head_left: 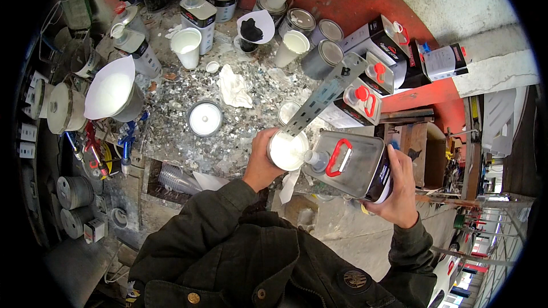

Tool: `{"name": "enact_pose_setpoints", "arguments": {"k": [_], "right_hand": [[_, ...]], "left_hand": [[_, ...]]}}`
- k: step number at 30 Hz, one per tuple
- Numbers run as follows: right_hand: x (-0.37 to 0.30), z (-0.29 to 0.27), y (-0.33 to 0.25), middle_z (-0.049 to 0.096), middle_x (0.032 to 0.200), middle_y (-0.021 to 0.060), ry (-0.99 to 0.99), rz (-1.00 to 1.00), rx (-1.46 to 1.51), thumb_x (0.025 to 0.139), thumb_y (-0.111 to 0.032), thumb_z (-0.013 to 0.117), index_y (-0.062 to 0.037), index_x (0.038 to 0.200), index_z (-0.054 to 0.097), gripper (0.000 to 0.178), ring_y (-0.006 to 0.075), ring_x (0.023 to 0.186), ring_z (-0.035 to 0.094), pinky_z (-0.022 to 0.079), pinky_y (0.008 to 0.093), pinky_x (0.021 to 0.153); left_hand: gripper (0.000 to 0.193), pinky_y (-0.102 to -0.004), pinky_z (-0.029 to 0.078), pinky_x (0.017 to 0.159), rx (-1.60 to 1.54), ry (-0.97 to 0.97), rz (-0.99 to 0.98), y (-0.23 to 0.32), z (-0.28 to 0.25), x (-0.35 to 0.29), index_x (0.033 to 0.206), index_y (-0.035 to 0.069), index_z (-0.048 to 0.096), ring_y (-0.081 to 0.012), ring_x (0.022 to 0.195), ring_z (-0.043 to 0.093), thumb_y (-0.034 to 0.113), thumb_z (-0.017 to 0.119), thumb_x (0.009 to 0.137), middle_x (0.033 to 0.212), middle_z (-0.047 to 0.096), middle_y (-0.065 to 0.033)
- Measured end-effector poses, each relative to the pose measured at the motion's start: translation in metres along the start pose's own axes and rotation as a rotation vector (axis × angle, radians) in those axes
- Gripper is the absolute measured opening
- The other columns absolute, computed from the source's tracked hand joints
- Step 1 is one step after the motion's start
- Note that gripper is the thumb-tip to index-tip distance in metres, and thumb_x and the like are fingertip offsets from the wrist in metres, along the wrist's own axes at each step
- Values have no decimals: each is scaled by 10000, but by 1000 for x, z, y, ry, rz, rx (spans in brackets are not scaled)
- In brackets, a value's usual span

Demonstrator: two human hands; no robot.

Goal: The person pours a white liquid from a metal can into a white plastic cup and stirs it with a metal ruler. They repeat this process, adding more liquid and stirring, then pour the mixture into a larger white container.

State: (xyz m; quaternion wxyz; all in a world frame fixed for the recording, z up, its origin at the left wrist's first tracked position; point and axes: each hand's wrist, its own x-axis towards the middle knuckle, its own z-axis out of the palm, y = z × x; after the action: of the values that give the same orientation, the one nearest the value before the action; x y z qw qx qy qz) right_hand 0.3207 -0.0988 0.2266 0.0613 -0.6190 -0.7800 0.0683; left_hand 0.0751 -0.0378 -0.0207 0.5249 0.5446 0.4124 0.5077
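My left hand (260,162) is wrapped round a cup of white paint (285,153) at the bench's front edge. A flat metal mixing stick (326,96) with slots stands slanted in that cup, leaning to the far right. In my right hand (401,190) is a rectangular metal can (361,158) with a red handle, gripped near its base and tilted so that its clear spout (315,160) meets the cup's right rim. Whether liquid is flowing cannot be made out. Left of the cup stands an open round tin of white paint (205,118).
The paint-crusted bench (177,94) carries a crumpled white rag (234,86), white cups (186,48) and a paper-lined container (111,88). Several tins and solvent cans (374,105) line the back and right. Spray guns (127,145) hang at the left edge.
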Motion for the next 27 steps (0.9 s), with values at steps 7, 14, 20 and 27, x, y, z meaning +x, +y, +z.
{"name": "enact_pose_setpoints", "arguments": {"k": [7,14,20,27], "right_hand": [[0,-2,-2,508,1316,211,-10,14,1,512,-209,913,-59,1527,380,1156,401,1190,499,424,493,990],[0,-4,-4,507,1318,212,-10,8,5,508,-195,911,-58,1527,383,1155,404,1192,501,424,491,999],[-1,-4,-4,509,1316,212,1,9,11,505,-189,907,-53,1523,389,1150,404,1193,505,427,488,1000],[-9,-3,-1,510,1313,214,4,36,23,504,-183,906,-50,1527,380,1158,399,1189,504,431,486,992]], "left_hand": [[829,-428,420,1049,25,-10,0,2,-1,1,1299,90,497,-350,1221,502,98,943,600,1247,507,-133],[822,-426,422,1034,-3,-7,13,0,0,1,1295,89,502,-347,1200,511,97,943,602,1237,511,-131],[825,-431,424,1029,6,-6,-3,0,1,0,1299,87,505,-348,1199,514,100,943,600,1239,518,-137],[828,-439,424,1028,-15,-31,-28,-3,4,-1,1311,87,500,-356,1203,514,108,943,611,1244,524,-142]]}}
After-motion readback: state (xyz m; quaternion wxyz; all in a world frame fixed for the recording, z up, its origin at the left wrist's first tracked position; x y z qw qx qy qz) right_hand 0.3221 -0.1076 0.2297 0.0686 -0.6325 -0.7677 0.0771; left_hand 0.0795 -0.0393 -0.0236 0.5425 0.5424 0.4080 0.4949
